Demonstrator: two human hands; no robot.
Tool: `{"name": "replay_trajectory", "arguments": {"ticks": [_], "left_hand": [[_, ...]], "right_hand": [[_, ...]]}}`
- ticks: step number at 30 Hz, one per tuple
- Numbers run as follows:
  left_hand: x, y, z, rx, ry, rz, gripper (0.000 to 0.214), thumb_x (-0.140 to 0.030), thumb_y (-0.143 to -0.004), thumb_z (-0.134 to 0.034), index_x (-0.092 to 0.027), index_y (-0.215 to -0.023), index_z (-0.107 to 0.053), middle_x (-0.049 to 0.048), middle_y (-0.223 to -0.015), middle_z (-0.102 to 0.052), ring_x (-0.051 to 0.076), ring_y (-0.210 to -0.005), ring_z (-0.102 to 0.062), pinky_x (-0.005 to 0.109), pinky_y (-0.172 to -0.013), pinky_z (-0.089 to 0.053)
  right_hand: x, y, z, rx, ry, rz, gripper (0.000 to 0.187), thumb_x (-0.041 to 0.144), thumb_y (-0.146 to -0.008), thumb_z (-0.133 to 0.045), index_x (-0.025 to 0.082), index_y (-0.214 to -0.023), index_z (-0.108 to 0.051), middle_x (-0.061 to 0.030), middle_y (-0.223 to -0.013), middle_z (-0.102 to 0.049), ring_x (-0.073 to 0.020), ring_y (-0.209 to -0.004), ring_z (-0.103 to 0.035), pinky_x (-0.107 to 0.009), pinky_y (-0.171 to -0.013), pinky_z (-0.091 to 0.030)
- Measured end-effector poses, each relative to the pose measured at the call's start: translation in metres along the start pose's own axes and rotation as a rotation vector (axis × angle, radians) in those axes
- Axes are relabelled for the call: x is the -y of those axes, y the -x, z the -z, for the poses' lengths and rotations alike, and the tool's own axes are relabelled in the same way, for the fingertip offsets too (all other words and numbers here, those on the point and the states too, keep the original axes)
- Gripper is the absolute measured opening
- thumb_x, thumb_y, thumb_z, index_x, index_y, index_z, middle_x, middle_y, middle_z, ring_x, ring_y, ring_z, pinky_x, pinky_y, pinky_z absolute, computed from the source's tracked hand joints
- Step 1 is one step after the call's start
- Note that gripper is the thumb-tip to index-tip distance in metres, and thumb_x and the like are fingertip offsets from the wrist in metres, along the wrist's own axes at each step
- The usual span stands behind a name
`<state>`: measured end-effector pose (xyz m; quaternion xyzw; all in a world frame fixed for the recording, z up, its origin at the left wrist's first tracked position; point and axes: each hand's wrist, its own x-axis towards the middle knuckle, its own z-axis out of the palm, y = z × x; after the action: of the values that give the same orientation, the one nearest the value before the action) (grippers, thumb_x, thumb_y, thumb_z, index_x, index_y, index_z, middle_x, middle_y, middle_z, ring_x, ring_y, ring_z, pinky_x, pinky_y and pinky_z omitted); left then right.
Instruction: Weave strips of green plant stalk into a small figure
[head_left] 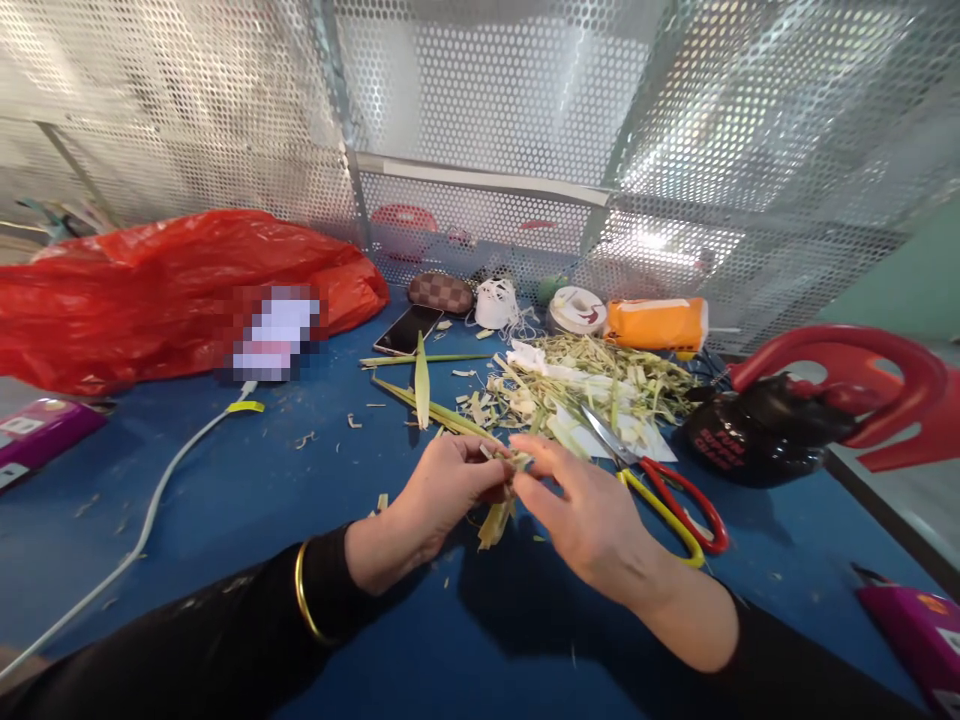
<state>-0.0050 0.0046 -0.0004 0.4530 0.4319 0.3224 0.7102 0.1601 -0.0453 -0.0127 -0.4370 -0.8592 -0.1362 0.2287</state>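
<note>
Straw-coloured plant piece point(517, 462) is pinched seemingly just above the tabletop point(262, 500), to the left of the scissors point(628, 455). Your left hand point(431, 490) meets it from the side away from the scissors, your right hand point(592, 510) from the side near them; neither is clearly nearer, since both touch it. The thumb and fingers of each hand look closed on it, though overlapping fingertips hide much of the grip and the pinched part's long axis. A pale flap point(495, 525) hangs below, running down toward you; you cannot tell whether it is part of the same piece. Your left hand curls inward, while your right shows its back, fingers reaching across toward the left. Both forearms angle in from below in black sleeves, with a gold bangle point(304, 590) at the left wrist. Dry stalks point(667, 385) heap beyond the scissors, pale green leaf strips point(422, 385) lie well to their left, and a black container point(757, 435) stands to their right.
</note>
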Motion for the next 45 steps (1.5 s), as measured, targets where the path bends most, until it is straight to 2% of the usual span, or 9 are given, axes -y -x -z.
{"name": "replay_trajectory", "arguments": {"ticks": [3, 8, 18, 26, 30, 34, 36, 40, 45], "left_hand": [[0.002, 0.001, 0.000, 0.072, -0.027, 0.070, 0.012, -0.022, -0.064, -0.073, -0.013, -0.064, -0.065, -0.0012, -0.056, -0.061, 0.009, -0.052, -0.058, 0.022, -0.059, -0.047], [0.001, 0.003, 0.001, 0.202, -0.061, 0.158, 0.014, -0.025, -0.064, -0.072, -0.013, -0.061, -0.065, -0.0003, -0.054, -0.062, 0.009, -0.048, -0.057, 0.020, -0.052, -0.042], [0.001, 0.002, 0.003, 0.292, -0.140, 0.089, 0.024, -0.028, -0.063, -0.078, -0.015, -0.077, -0.065, 0.0018, -0.067, -0.067, 0.012, -0.063, -0.062, 0.024, -0.064, -0.048], [0.003, 0.011, 0.000, 0.043, -0.753, -0.470, 0.003, -0.017, -0.072, -0.062, -0.019, -0.074, -0.062, -0.0014, -0.066, -0.064, 0.011, -0.057, -0.056, 0.020, -0.055, -0.040], [0.004, 0.014, 0.002, 0.062, -0.996, -0.797, 0.019, -0.013, -0.078, -0.056, -0.021, -0.090, -0.068, 0.0010, -0.076, -0.069, 0.013, -0.069, -0.062, 0.022, -0.066, -0.043], [0.009, 0.012, 0.004, 0.057, -1.036, -0.979, 0.020, -0.010, -0.079, -0.054, -0.020, -0.086, -0.069, 0.0011, -0.072, -0.069, 0.013, -0.064, -0.061, 0.023, -0.062, -0.042], [0.010, 0.011, 0.004, 0.028, -0.958, -0.936, 0.017, -0.010, -0.077, -0.055, -0.019, -0.080, -0.069, 0.0006, -0.071, -0.069, 0.012, -0.063, -0.060, 0.022, -0.061, -0.042], [0.002, 0.007, 0.003, -0.058, -0.670, -0.535, 0.011, -0.016, -0.074, -0.061, -0.017, -0.080, -0.070, -0.0026, -0.061, -0.064, 0.009, -0.052, -0.053, 0.019, -0.051, -0.038], [-0.008, 0.000, 0.002, -0.112, -0.173, -0.168, 0.011, -0.022, -0.068, -0.069, -0.013, -0.075, -0.068, -0.0003, -0.064, -0.065, 0.010, -0.059, -0.058, 0.020, -0.059, -0.046]], "right_hand": [[-0.003, -0.002, 0.003, -0.027, 0.112, 0.120, 0.024, 0.015, -0.095, -0.035, 0.017, -0.097, -0.059, -0.0158, -0.111, -0.065, -0.0174, -0.075, -0.063, -0.029, -0.063, -0.049], [-0.007, -0.004, 0.005, -0.036, 0.150, 0.184, 0.023, 0.013, -0.095, -0.036, 0.015, -0.096, -0.059, -0.0052, -0.071, -0.059, -0.0177, -0.060, -0.055, -0.031, -0.057, -0.042], [-0.002, -0.004, 0.004, 0.030, -0.145, -0.235, 0.023, 0.021, -0.096, -0.037, 0.019, -0.079, -0.052, -0.0006, -0.060, -0.056, -0.0131, -0.050, -0.049, -0.027, -0.051, -0.030], [0.001, -0.012, 0.011, 0.134, -0.706, -0.714, 0.020, 0.029, -0.090, -0.047, 0.022, -0.071, -0.049, 0.0052, -0.050, -0.047, -0.0108, -0.045, -0.045, -0.023, -0.047, -0.034], [0.002, -0.014, 0.004, 0.210, -1.106, -0.997, 0.024, 0.036, -0.086, -0.051, 0.022, -0.067, -0.048, 0.0103, -0.039, -0.037, -0.0070, -0.031, -0.034, -0.019, -0.034, -0.024], [-0.002, -0.014, 0.000, 0.254, -1.369, -1.101, 0.028, 0.043, -0.078, -0.060, 0.021, -0.066, -0.050, 0.0121, -0.032, -0.034, -0.0050, -0.026, -0.026, -0.018, -0.031, -0.021], [-0.005, -0.015, -0.001, 0.296, -1.492, -1.135, 0.029, 0.044, -0.073, -0.064, 0.020, -0.065, -0.050, 0.0118, -0.032, -0.036, -0.0040, -0.026, -0.025, -0.018, -0.031, -0.020], [-0.007, -0.016, -0.001, 0.276, -1.576, -1.123, 0.030, 0.041, -0.072, -0.068, 0.018, -0.065, -0.051, 0.0077, -0.048, -0.047, -0.0030, -0.034, -0.034, -0.017, -0.036, -0.024], [-0.002, -0.012, 0.000, 0.181, -1.047, -0.780, 0.024, 0.032, -0.088, -0.053, 0.019, -0.068, -0.051, 0.0028, -0.059, -0.051, -0.0104, -0.052, -0.050, -0.024, -0.051, -0.042]]}}
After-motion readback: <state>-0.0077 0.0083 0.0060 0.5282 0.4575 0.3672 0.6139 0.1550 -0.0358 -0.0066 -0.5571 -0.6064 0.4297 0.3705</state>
